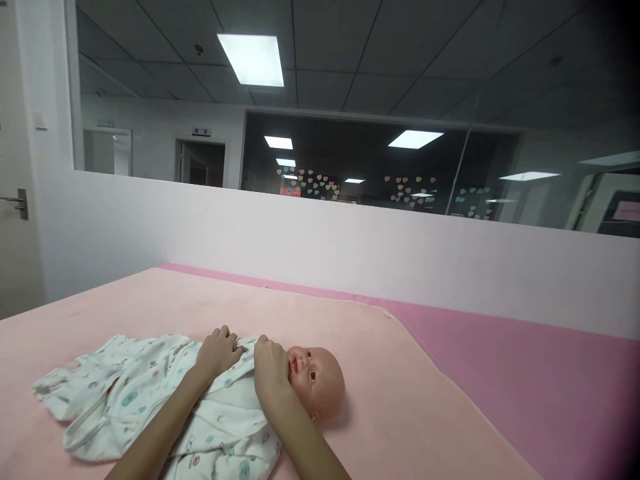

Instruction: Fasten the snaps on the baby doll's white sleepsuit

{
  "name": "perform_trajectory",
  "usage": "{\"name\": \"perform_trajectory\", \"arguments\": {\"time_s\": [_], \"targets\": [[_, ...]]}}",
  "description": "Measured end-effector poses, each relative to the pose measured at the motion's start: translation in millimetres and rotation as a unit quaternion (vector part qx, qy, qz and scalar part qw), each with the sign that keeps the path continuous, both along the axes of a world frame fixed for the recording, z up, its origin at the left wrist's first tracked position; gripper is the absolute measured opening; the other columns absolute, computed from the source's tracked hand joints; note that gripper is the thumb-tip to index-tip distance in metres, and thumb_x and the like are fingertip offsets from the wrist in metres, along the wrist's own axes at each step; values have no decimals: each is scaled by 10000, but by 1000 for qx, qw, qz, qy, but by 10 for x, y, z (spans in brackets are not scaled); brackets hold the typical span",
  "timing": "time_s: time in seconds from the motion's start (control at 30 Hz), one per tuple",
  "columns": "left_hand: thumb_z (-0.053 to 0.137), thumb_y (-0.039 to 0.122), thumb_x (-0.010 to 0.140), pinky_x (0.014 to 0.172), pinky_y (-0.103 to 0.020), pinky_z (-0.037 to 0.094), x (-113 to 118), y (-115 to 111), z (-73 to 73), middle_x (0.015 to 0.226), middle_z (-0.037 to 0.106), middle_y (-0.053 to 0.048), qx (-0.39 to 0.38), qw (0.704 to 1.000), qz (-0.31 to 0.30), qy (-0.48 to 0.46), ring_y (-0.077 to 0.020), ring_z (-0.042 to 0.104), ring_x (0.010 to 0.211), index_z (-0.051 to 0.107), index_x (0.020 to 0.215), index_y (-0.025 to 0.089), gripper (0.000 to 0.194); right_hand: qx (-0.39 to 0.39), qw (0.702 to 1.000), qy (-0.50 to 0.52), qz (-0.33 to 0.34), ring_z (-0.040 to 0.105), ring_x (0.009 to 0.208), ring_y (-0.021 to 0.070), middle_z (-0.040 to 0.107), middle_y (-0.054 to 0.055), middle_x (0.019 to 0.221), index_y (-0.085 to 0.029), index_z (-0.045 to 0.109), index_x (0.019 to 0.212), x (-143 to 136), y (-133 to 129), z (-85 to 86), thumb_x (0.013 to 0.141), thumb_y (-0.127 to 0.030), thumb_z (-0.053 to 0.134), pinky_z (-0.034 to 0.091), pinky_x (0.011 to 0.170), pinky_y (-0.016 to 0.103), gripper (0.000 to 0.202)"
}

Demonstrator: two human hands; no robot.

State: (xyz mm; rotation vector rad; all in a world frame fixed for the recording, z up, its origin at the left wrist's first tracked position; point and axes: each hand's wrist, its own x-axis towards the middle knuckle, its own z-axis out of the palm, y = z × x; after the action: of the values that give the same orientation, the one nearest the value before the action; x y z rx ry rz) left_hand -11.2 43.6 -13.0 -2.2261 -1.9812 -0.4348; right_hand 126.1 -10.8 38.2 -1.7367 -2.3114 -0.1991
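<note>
Left end: clothes [127, 400], pale with small prints, lie loose and rumpled on the peach sheet [117, 300]; they look soft and light, likely to fold and slide rather than hold a shape; thin edges seem the best place to pinch them.

Middle: left hand [219, 353] rests on the far side of the clothes over the doll's body, fingers bent and slightly apart; whether cloth is pinched beneath, cannot tell; right hand [270, 367], just beside it, is curled in near the neck, seemingly gathering the clothes' upper edge; fingertips hidden.

Right of the hands: doll [323, 383] lies with its bald head on the sheet, body under the clothes; the head looks smooth, firm, perhaps slippery and rather heavy; judged safest held with a palm under head and neck, another under the trunk; farther right, pink mat [490, 367].
</note>
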Motion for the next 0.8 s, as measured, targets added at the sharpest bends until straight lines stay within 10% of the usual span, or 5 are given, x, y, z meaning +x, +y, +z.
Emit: {"name": "perform_trajectory", "arguments": {"time_s": [0.47,0.8], "targets": [[276,422,821,817,-393,372,-4,-148,106,922,638,-132,-71,997,-11,-37,-270,581,883,583,880,136,424,166,951,253,-68,542,765,186,614,60,783,-173,586,743,1093,-89,-41,784,-213,371,401,698,291,223],[294,438,815,954,-490,242,-52,-132,103,834,660,-124,-86,993,-33,-69,-264,592,858,586,781,139,419,5,712,701,-44,579,747,197,654,25,723,-152,604,637,1516,205,-486,534,-458,614,466,684,278,323]]}}
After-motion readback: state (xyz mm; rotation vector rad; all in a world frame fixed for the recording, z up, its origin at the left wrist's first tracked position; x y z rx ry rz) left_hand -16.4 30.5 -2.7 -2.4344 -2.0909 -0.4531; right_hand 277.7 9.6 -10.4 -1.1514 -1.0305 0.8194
